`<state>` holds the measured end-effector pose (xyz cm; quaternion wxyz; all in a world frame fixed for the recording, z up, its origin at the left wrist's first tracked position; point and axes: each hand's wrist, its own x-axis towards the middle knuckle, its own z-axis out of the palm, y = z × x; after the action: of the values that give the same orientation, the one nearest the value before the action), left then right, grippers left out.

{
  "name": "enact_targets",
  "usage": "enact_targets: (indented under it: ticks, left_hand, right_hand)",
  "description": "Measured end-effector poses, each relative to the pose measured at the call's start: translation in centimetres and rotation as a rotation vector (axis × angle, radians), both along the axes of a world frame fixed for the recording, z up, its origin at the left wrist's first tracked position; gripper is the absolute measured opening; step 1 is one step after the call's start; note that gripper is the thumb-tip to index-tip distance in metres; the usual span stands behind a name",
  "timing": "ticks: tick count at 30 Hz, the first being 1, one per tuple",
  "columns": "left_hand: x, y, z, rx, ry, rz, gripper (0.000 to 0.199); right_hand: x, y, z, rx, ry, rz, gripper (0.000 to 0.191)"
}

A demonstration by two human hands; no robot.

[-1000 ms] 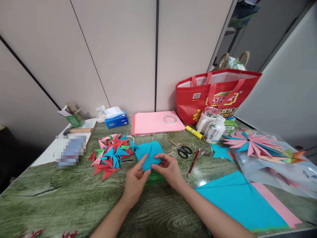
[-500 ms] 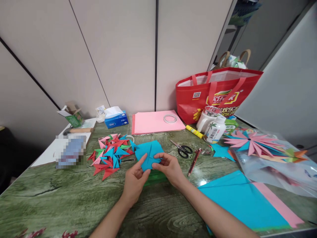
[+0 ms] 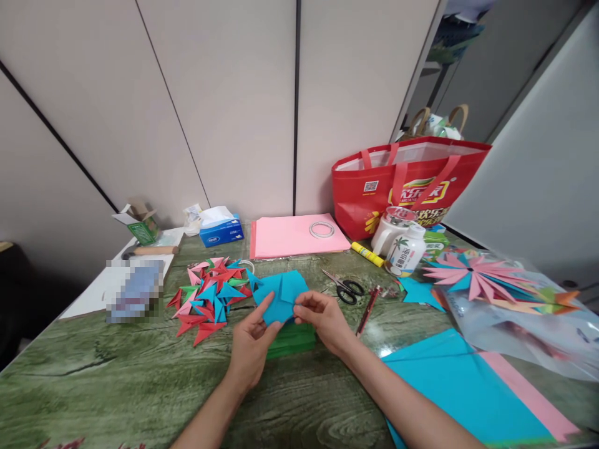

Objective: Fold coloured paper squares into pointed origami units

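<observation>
A folded blue paper (image 3: 279, 293) is held up between both hands above a stack of green paper (image 3: 292, 340). My left hand (image 3: 250, 343) pinches its lower left edge between thumb and fingers. At the paper's right edge, my right hand (image 3: 322, 318) pinches a part with thumb and forefinger. A flap stands out on the paper's face. Left of it lies a pile of red, pink, blue and green folded paper points (image 3: 213, 296). Black-handled scissors (image 3: 349, 289) and a dark red pen (image 3: 368, 310) lie to the right.
Pink sheets (image 3: 285, 237) with a tape roll (image 3: 322, 230), a blue tissue box (image 3: 222, 231), a red bag (image 3: 358, 193), a glue stick (image 3: 367, 254) and a white bottle (image 3: 405, 252) stand or lie behind. Large blue sheets (image 3: 468, 386) and a paper star (image 3: 475, 274) are at right.
A flap on the blue paper now stands out more at the upper right. My right hand has moved slightly right and down to the paper's edge. More of the green stack shows.
</observation>
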<state>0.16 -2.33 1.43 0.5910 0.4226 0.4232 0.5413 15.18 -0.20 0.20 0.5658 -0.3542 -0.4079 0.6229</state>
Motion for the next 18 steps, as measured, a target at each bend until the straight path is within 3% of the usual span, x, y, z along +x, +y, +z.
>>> enact_targets:
  ticks: [8,18]
  left_hand:
    - [0.0,-0.1,-0.4,0.010,0.093,-0.012,0.056]
    - [-0.4,0.1,0.5,-0.027,0.008,-0.024,0.058]
  right_hand:
    - [-0.7,-0.4,-0.3,0.165,-0.309,-0.105,0.020]
    - [-0.3,-0.3,0.7,-0.011,-0.111,-0.025,0.021]
